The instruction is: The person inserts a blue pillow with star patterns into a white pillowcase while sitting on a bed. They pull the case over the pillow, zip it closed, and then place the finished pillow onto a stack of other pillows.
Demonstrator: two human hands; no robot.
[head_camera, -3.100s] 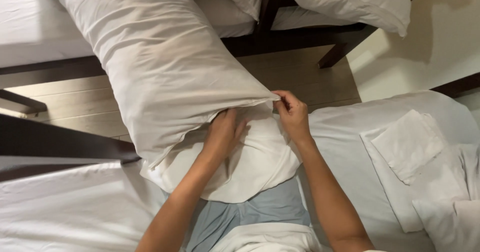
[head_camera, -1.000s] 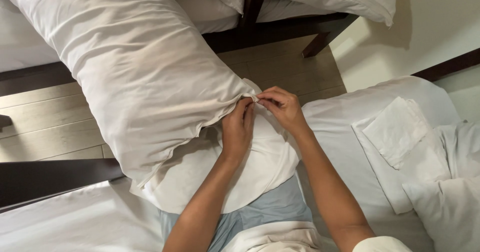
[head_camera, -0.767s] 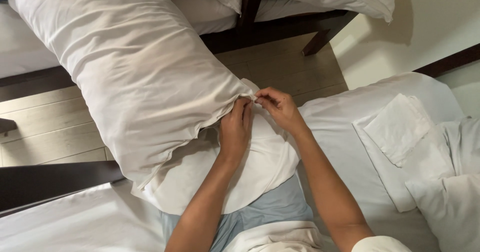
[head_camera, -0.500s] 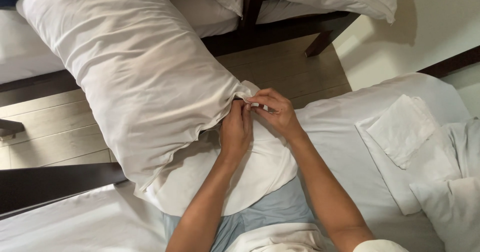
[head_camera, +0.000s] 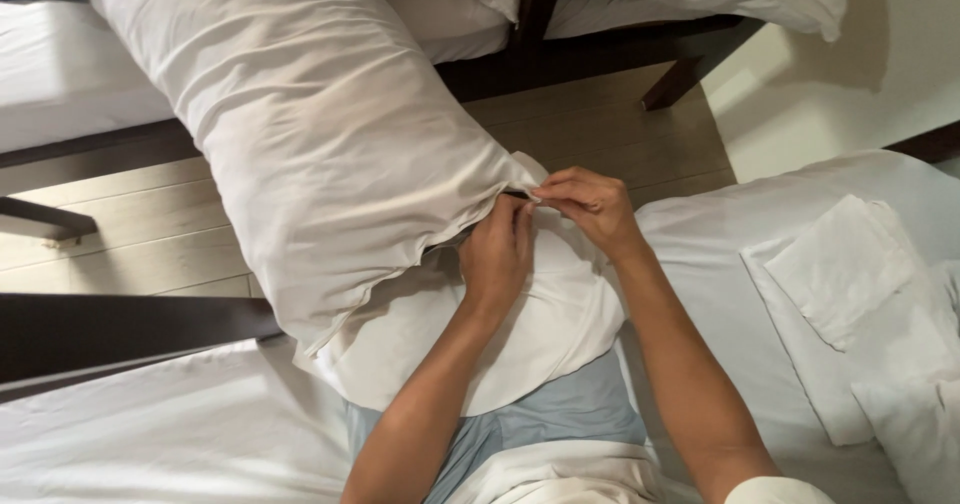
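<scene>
Since a second ago, your hands barely shifted. Left hand (head_camera: pixel 497 254) and right hand (head_camera: pixel 585 199) pinch pillowcase (head_camera: pixel 330 154) corner shut. Pillow rests against your lap, over floor (soft, light, floppy); hold at hem.

No packages, labels, signs or screens are to be seen anywhere in the view.
</scene>
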